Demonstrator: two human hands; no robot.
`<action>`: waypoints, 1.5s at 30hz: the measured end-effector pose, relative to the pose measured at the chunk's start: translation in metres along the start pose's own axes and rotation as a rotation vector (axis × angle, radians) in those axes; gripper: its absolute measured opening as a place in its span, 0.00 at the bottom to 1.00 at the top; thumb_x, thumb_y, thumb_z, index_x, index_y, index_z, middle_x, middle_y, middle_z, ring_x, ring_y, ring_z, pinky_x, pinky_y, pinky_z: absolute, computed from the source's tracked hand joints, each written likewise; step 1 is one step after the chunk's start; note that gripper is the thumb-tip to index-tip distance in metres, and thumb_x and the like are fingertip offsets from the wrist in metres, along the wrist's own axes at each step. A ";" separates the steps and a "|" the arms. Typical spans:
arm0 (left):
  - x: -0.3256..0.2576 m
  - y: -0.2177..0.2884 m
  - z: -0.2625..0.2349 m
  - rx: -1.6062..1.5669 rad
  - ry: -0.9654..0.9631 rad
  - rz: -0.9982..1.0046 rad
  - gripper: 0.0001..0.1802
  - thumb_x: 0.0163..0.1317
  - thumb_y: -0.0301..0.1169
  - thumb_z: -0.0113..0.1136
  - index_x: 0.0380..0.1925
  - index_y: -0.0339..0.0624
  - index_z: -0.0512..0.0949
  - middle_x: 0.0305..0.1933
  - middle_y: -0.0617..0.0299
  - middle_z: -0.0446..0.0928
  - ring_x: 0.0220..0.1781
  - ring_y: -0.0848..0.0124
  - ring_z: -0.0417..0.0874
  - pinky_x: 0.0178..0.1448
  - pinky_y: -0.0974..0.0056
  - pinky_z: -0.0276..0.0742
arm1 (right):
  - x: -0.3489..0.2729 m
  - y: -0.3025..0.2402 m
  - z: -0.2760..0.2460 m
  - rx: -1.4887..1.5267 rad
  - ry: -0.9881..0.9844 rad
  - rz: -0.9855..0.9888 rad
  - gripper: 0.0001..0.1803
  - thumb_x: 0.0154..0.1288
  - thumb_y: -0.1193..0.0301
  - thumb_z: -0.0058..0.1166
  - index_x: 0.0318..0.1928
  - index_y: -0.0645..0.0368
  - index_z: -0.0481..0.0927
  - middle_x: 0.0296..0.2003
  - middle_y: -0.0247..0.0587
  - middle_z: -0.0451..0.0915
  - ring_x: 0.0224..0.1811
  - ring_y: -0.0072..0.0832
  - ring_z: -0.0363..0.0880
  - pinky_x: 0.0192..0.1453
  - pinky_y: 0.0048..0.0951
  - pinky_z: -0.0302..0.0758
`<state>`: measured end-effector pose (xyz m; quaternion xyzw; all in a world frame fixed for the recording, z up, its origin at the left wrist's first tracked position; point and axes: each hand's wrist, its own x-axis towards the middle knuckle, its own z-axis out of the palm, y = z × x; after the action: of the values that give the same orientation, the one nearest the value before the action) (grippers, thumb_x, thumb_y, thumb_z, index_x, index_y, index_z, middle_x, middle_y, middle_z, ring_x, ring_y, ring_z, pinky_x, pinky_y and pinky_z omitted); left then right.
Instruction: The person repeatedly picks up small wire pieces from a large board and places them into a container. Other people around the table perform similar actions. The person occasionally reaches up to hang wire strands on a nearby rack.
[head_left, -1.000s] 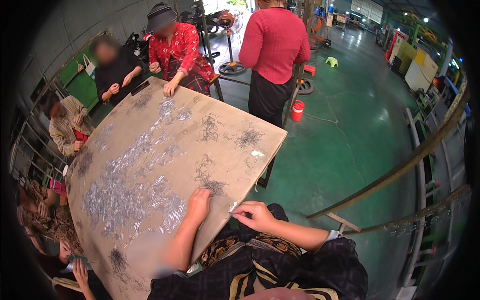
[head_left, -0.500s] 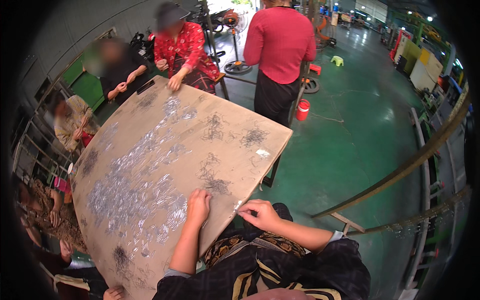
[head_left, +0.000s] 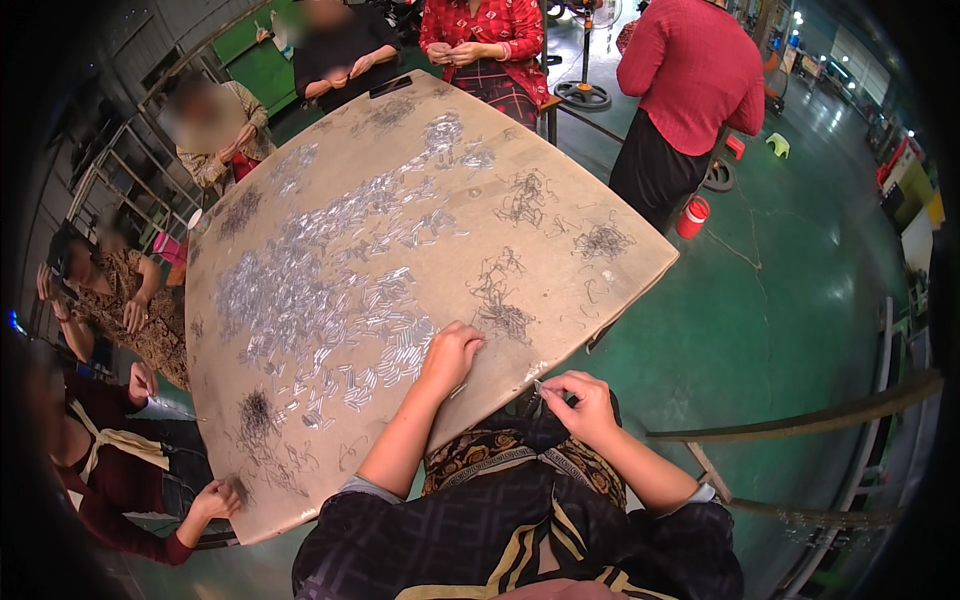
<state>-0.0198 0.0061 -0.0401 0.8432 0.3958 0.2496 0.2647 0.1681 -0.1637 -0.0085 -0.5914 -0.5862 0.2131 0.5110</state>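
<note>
My left hand (head_left: 453,357) rests on the brown tabletop (head_left: 575,305), fingers curled together beside a loose pile of thin dark curved wires (head_left: 503,318). What its fingertips hold, if anything, is hidden. At the near edge of the table, my right hand (head_left: 583,402) is closed in a pinch. A small silvery piece (head_left: 540,388) sticks out from between its thumb and fingers. To the left of my left hand, many short shiny silvery strips (head_left: 400,345) lie spread over the table.
More dark wire piles (head_left: 603,240) lie about the table, and a phone-like black object (head_left: 391,86) sits at its far edge. Several people sit or stand round it, one in a red top (head_left: 690,75). A red bucket (head_left: 692,217) stands on the green floor; a curved bar (head_left: 800,420) runs at right.
My view has shifted, so the table sits higher and farther right. Across the table, the person in the patterned red shirt has drawn a hand off the tabletop and brought both hands together.
</note>
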 end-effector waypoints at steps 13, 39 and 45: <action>0.000 -0.001 0.002 -0.135 -0.059 -0.239 0.07 0.59 0.24 0.62 0.38 0.36 0.83 0.33 0.53 0.81 0.32 0.66 0.82 0.41 0.65 0.77 | 0.006 -0.001 0.004 0.008 -0.015 0.018 0.04 0.56 0.76 0.63 0.33 0.62 0.83 0.25 0.41 0.81 0.26 0.32 0.78 0.33 0.31 0.73; -0.005 -0.001 0.008 -0.059 0.162 0.086 0.08 0.58 0.20 0.60 0.38 0.35 0.81 0.31 0.56 0.78 0.29 0.67 0.79 0.37 0.69 0.74 | 0.004 0.003 0.007 0.030 -0.012 0.008 0.04 0.55 0.77 0.63 0.32 0.62 0.83 0.26 0.40 0.82 0.24 0.30 0.78 0.33 0.29 0.73; -0.010 0.019 0.001 -0.591 0.039 -0.232 0.02 0.61 0.22 0.63 0.33 0.36 0.80 0.30 0.66 0.79 0.29 0.82 0.76 0.36 0.73 0.73 | 0.005 0.001 0.006 0.021 0.003 0.015 0.03 0.55 0.79 0.63 0.32 0.63 0.83 0.24 0.40 0.81 0.25 0.29 0.77 0.33 0.28 0.73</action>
<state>-0.0151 -0.0127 -0.0304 0.6740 0.4046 0.3382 0.5173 0.1644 -0.1565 -0.0100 -0.5907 -0.5789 0.2221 0.5163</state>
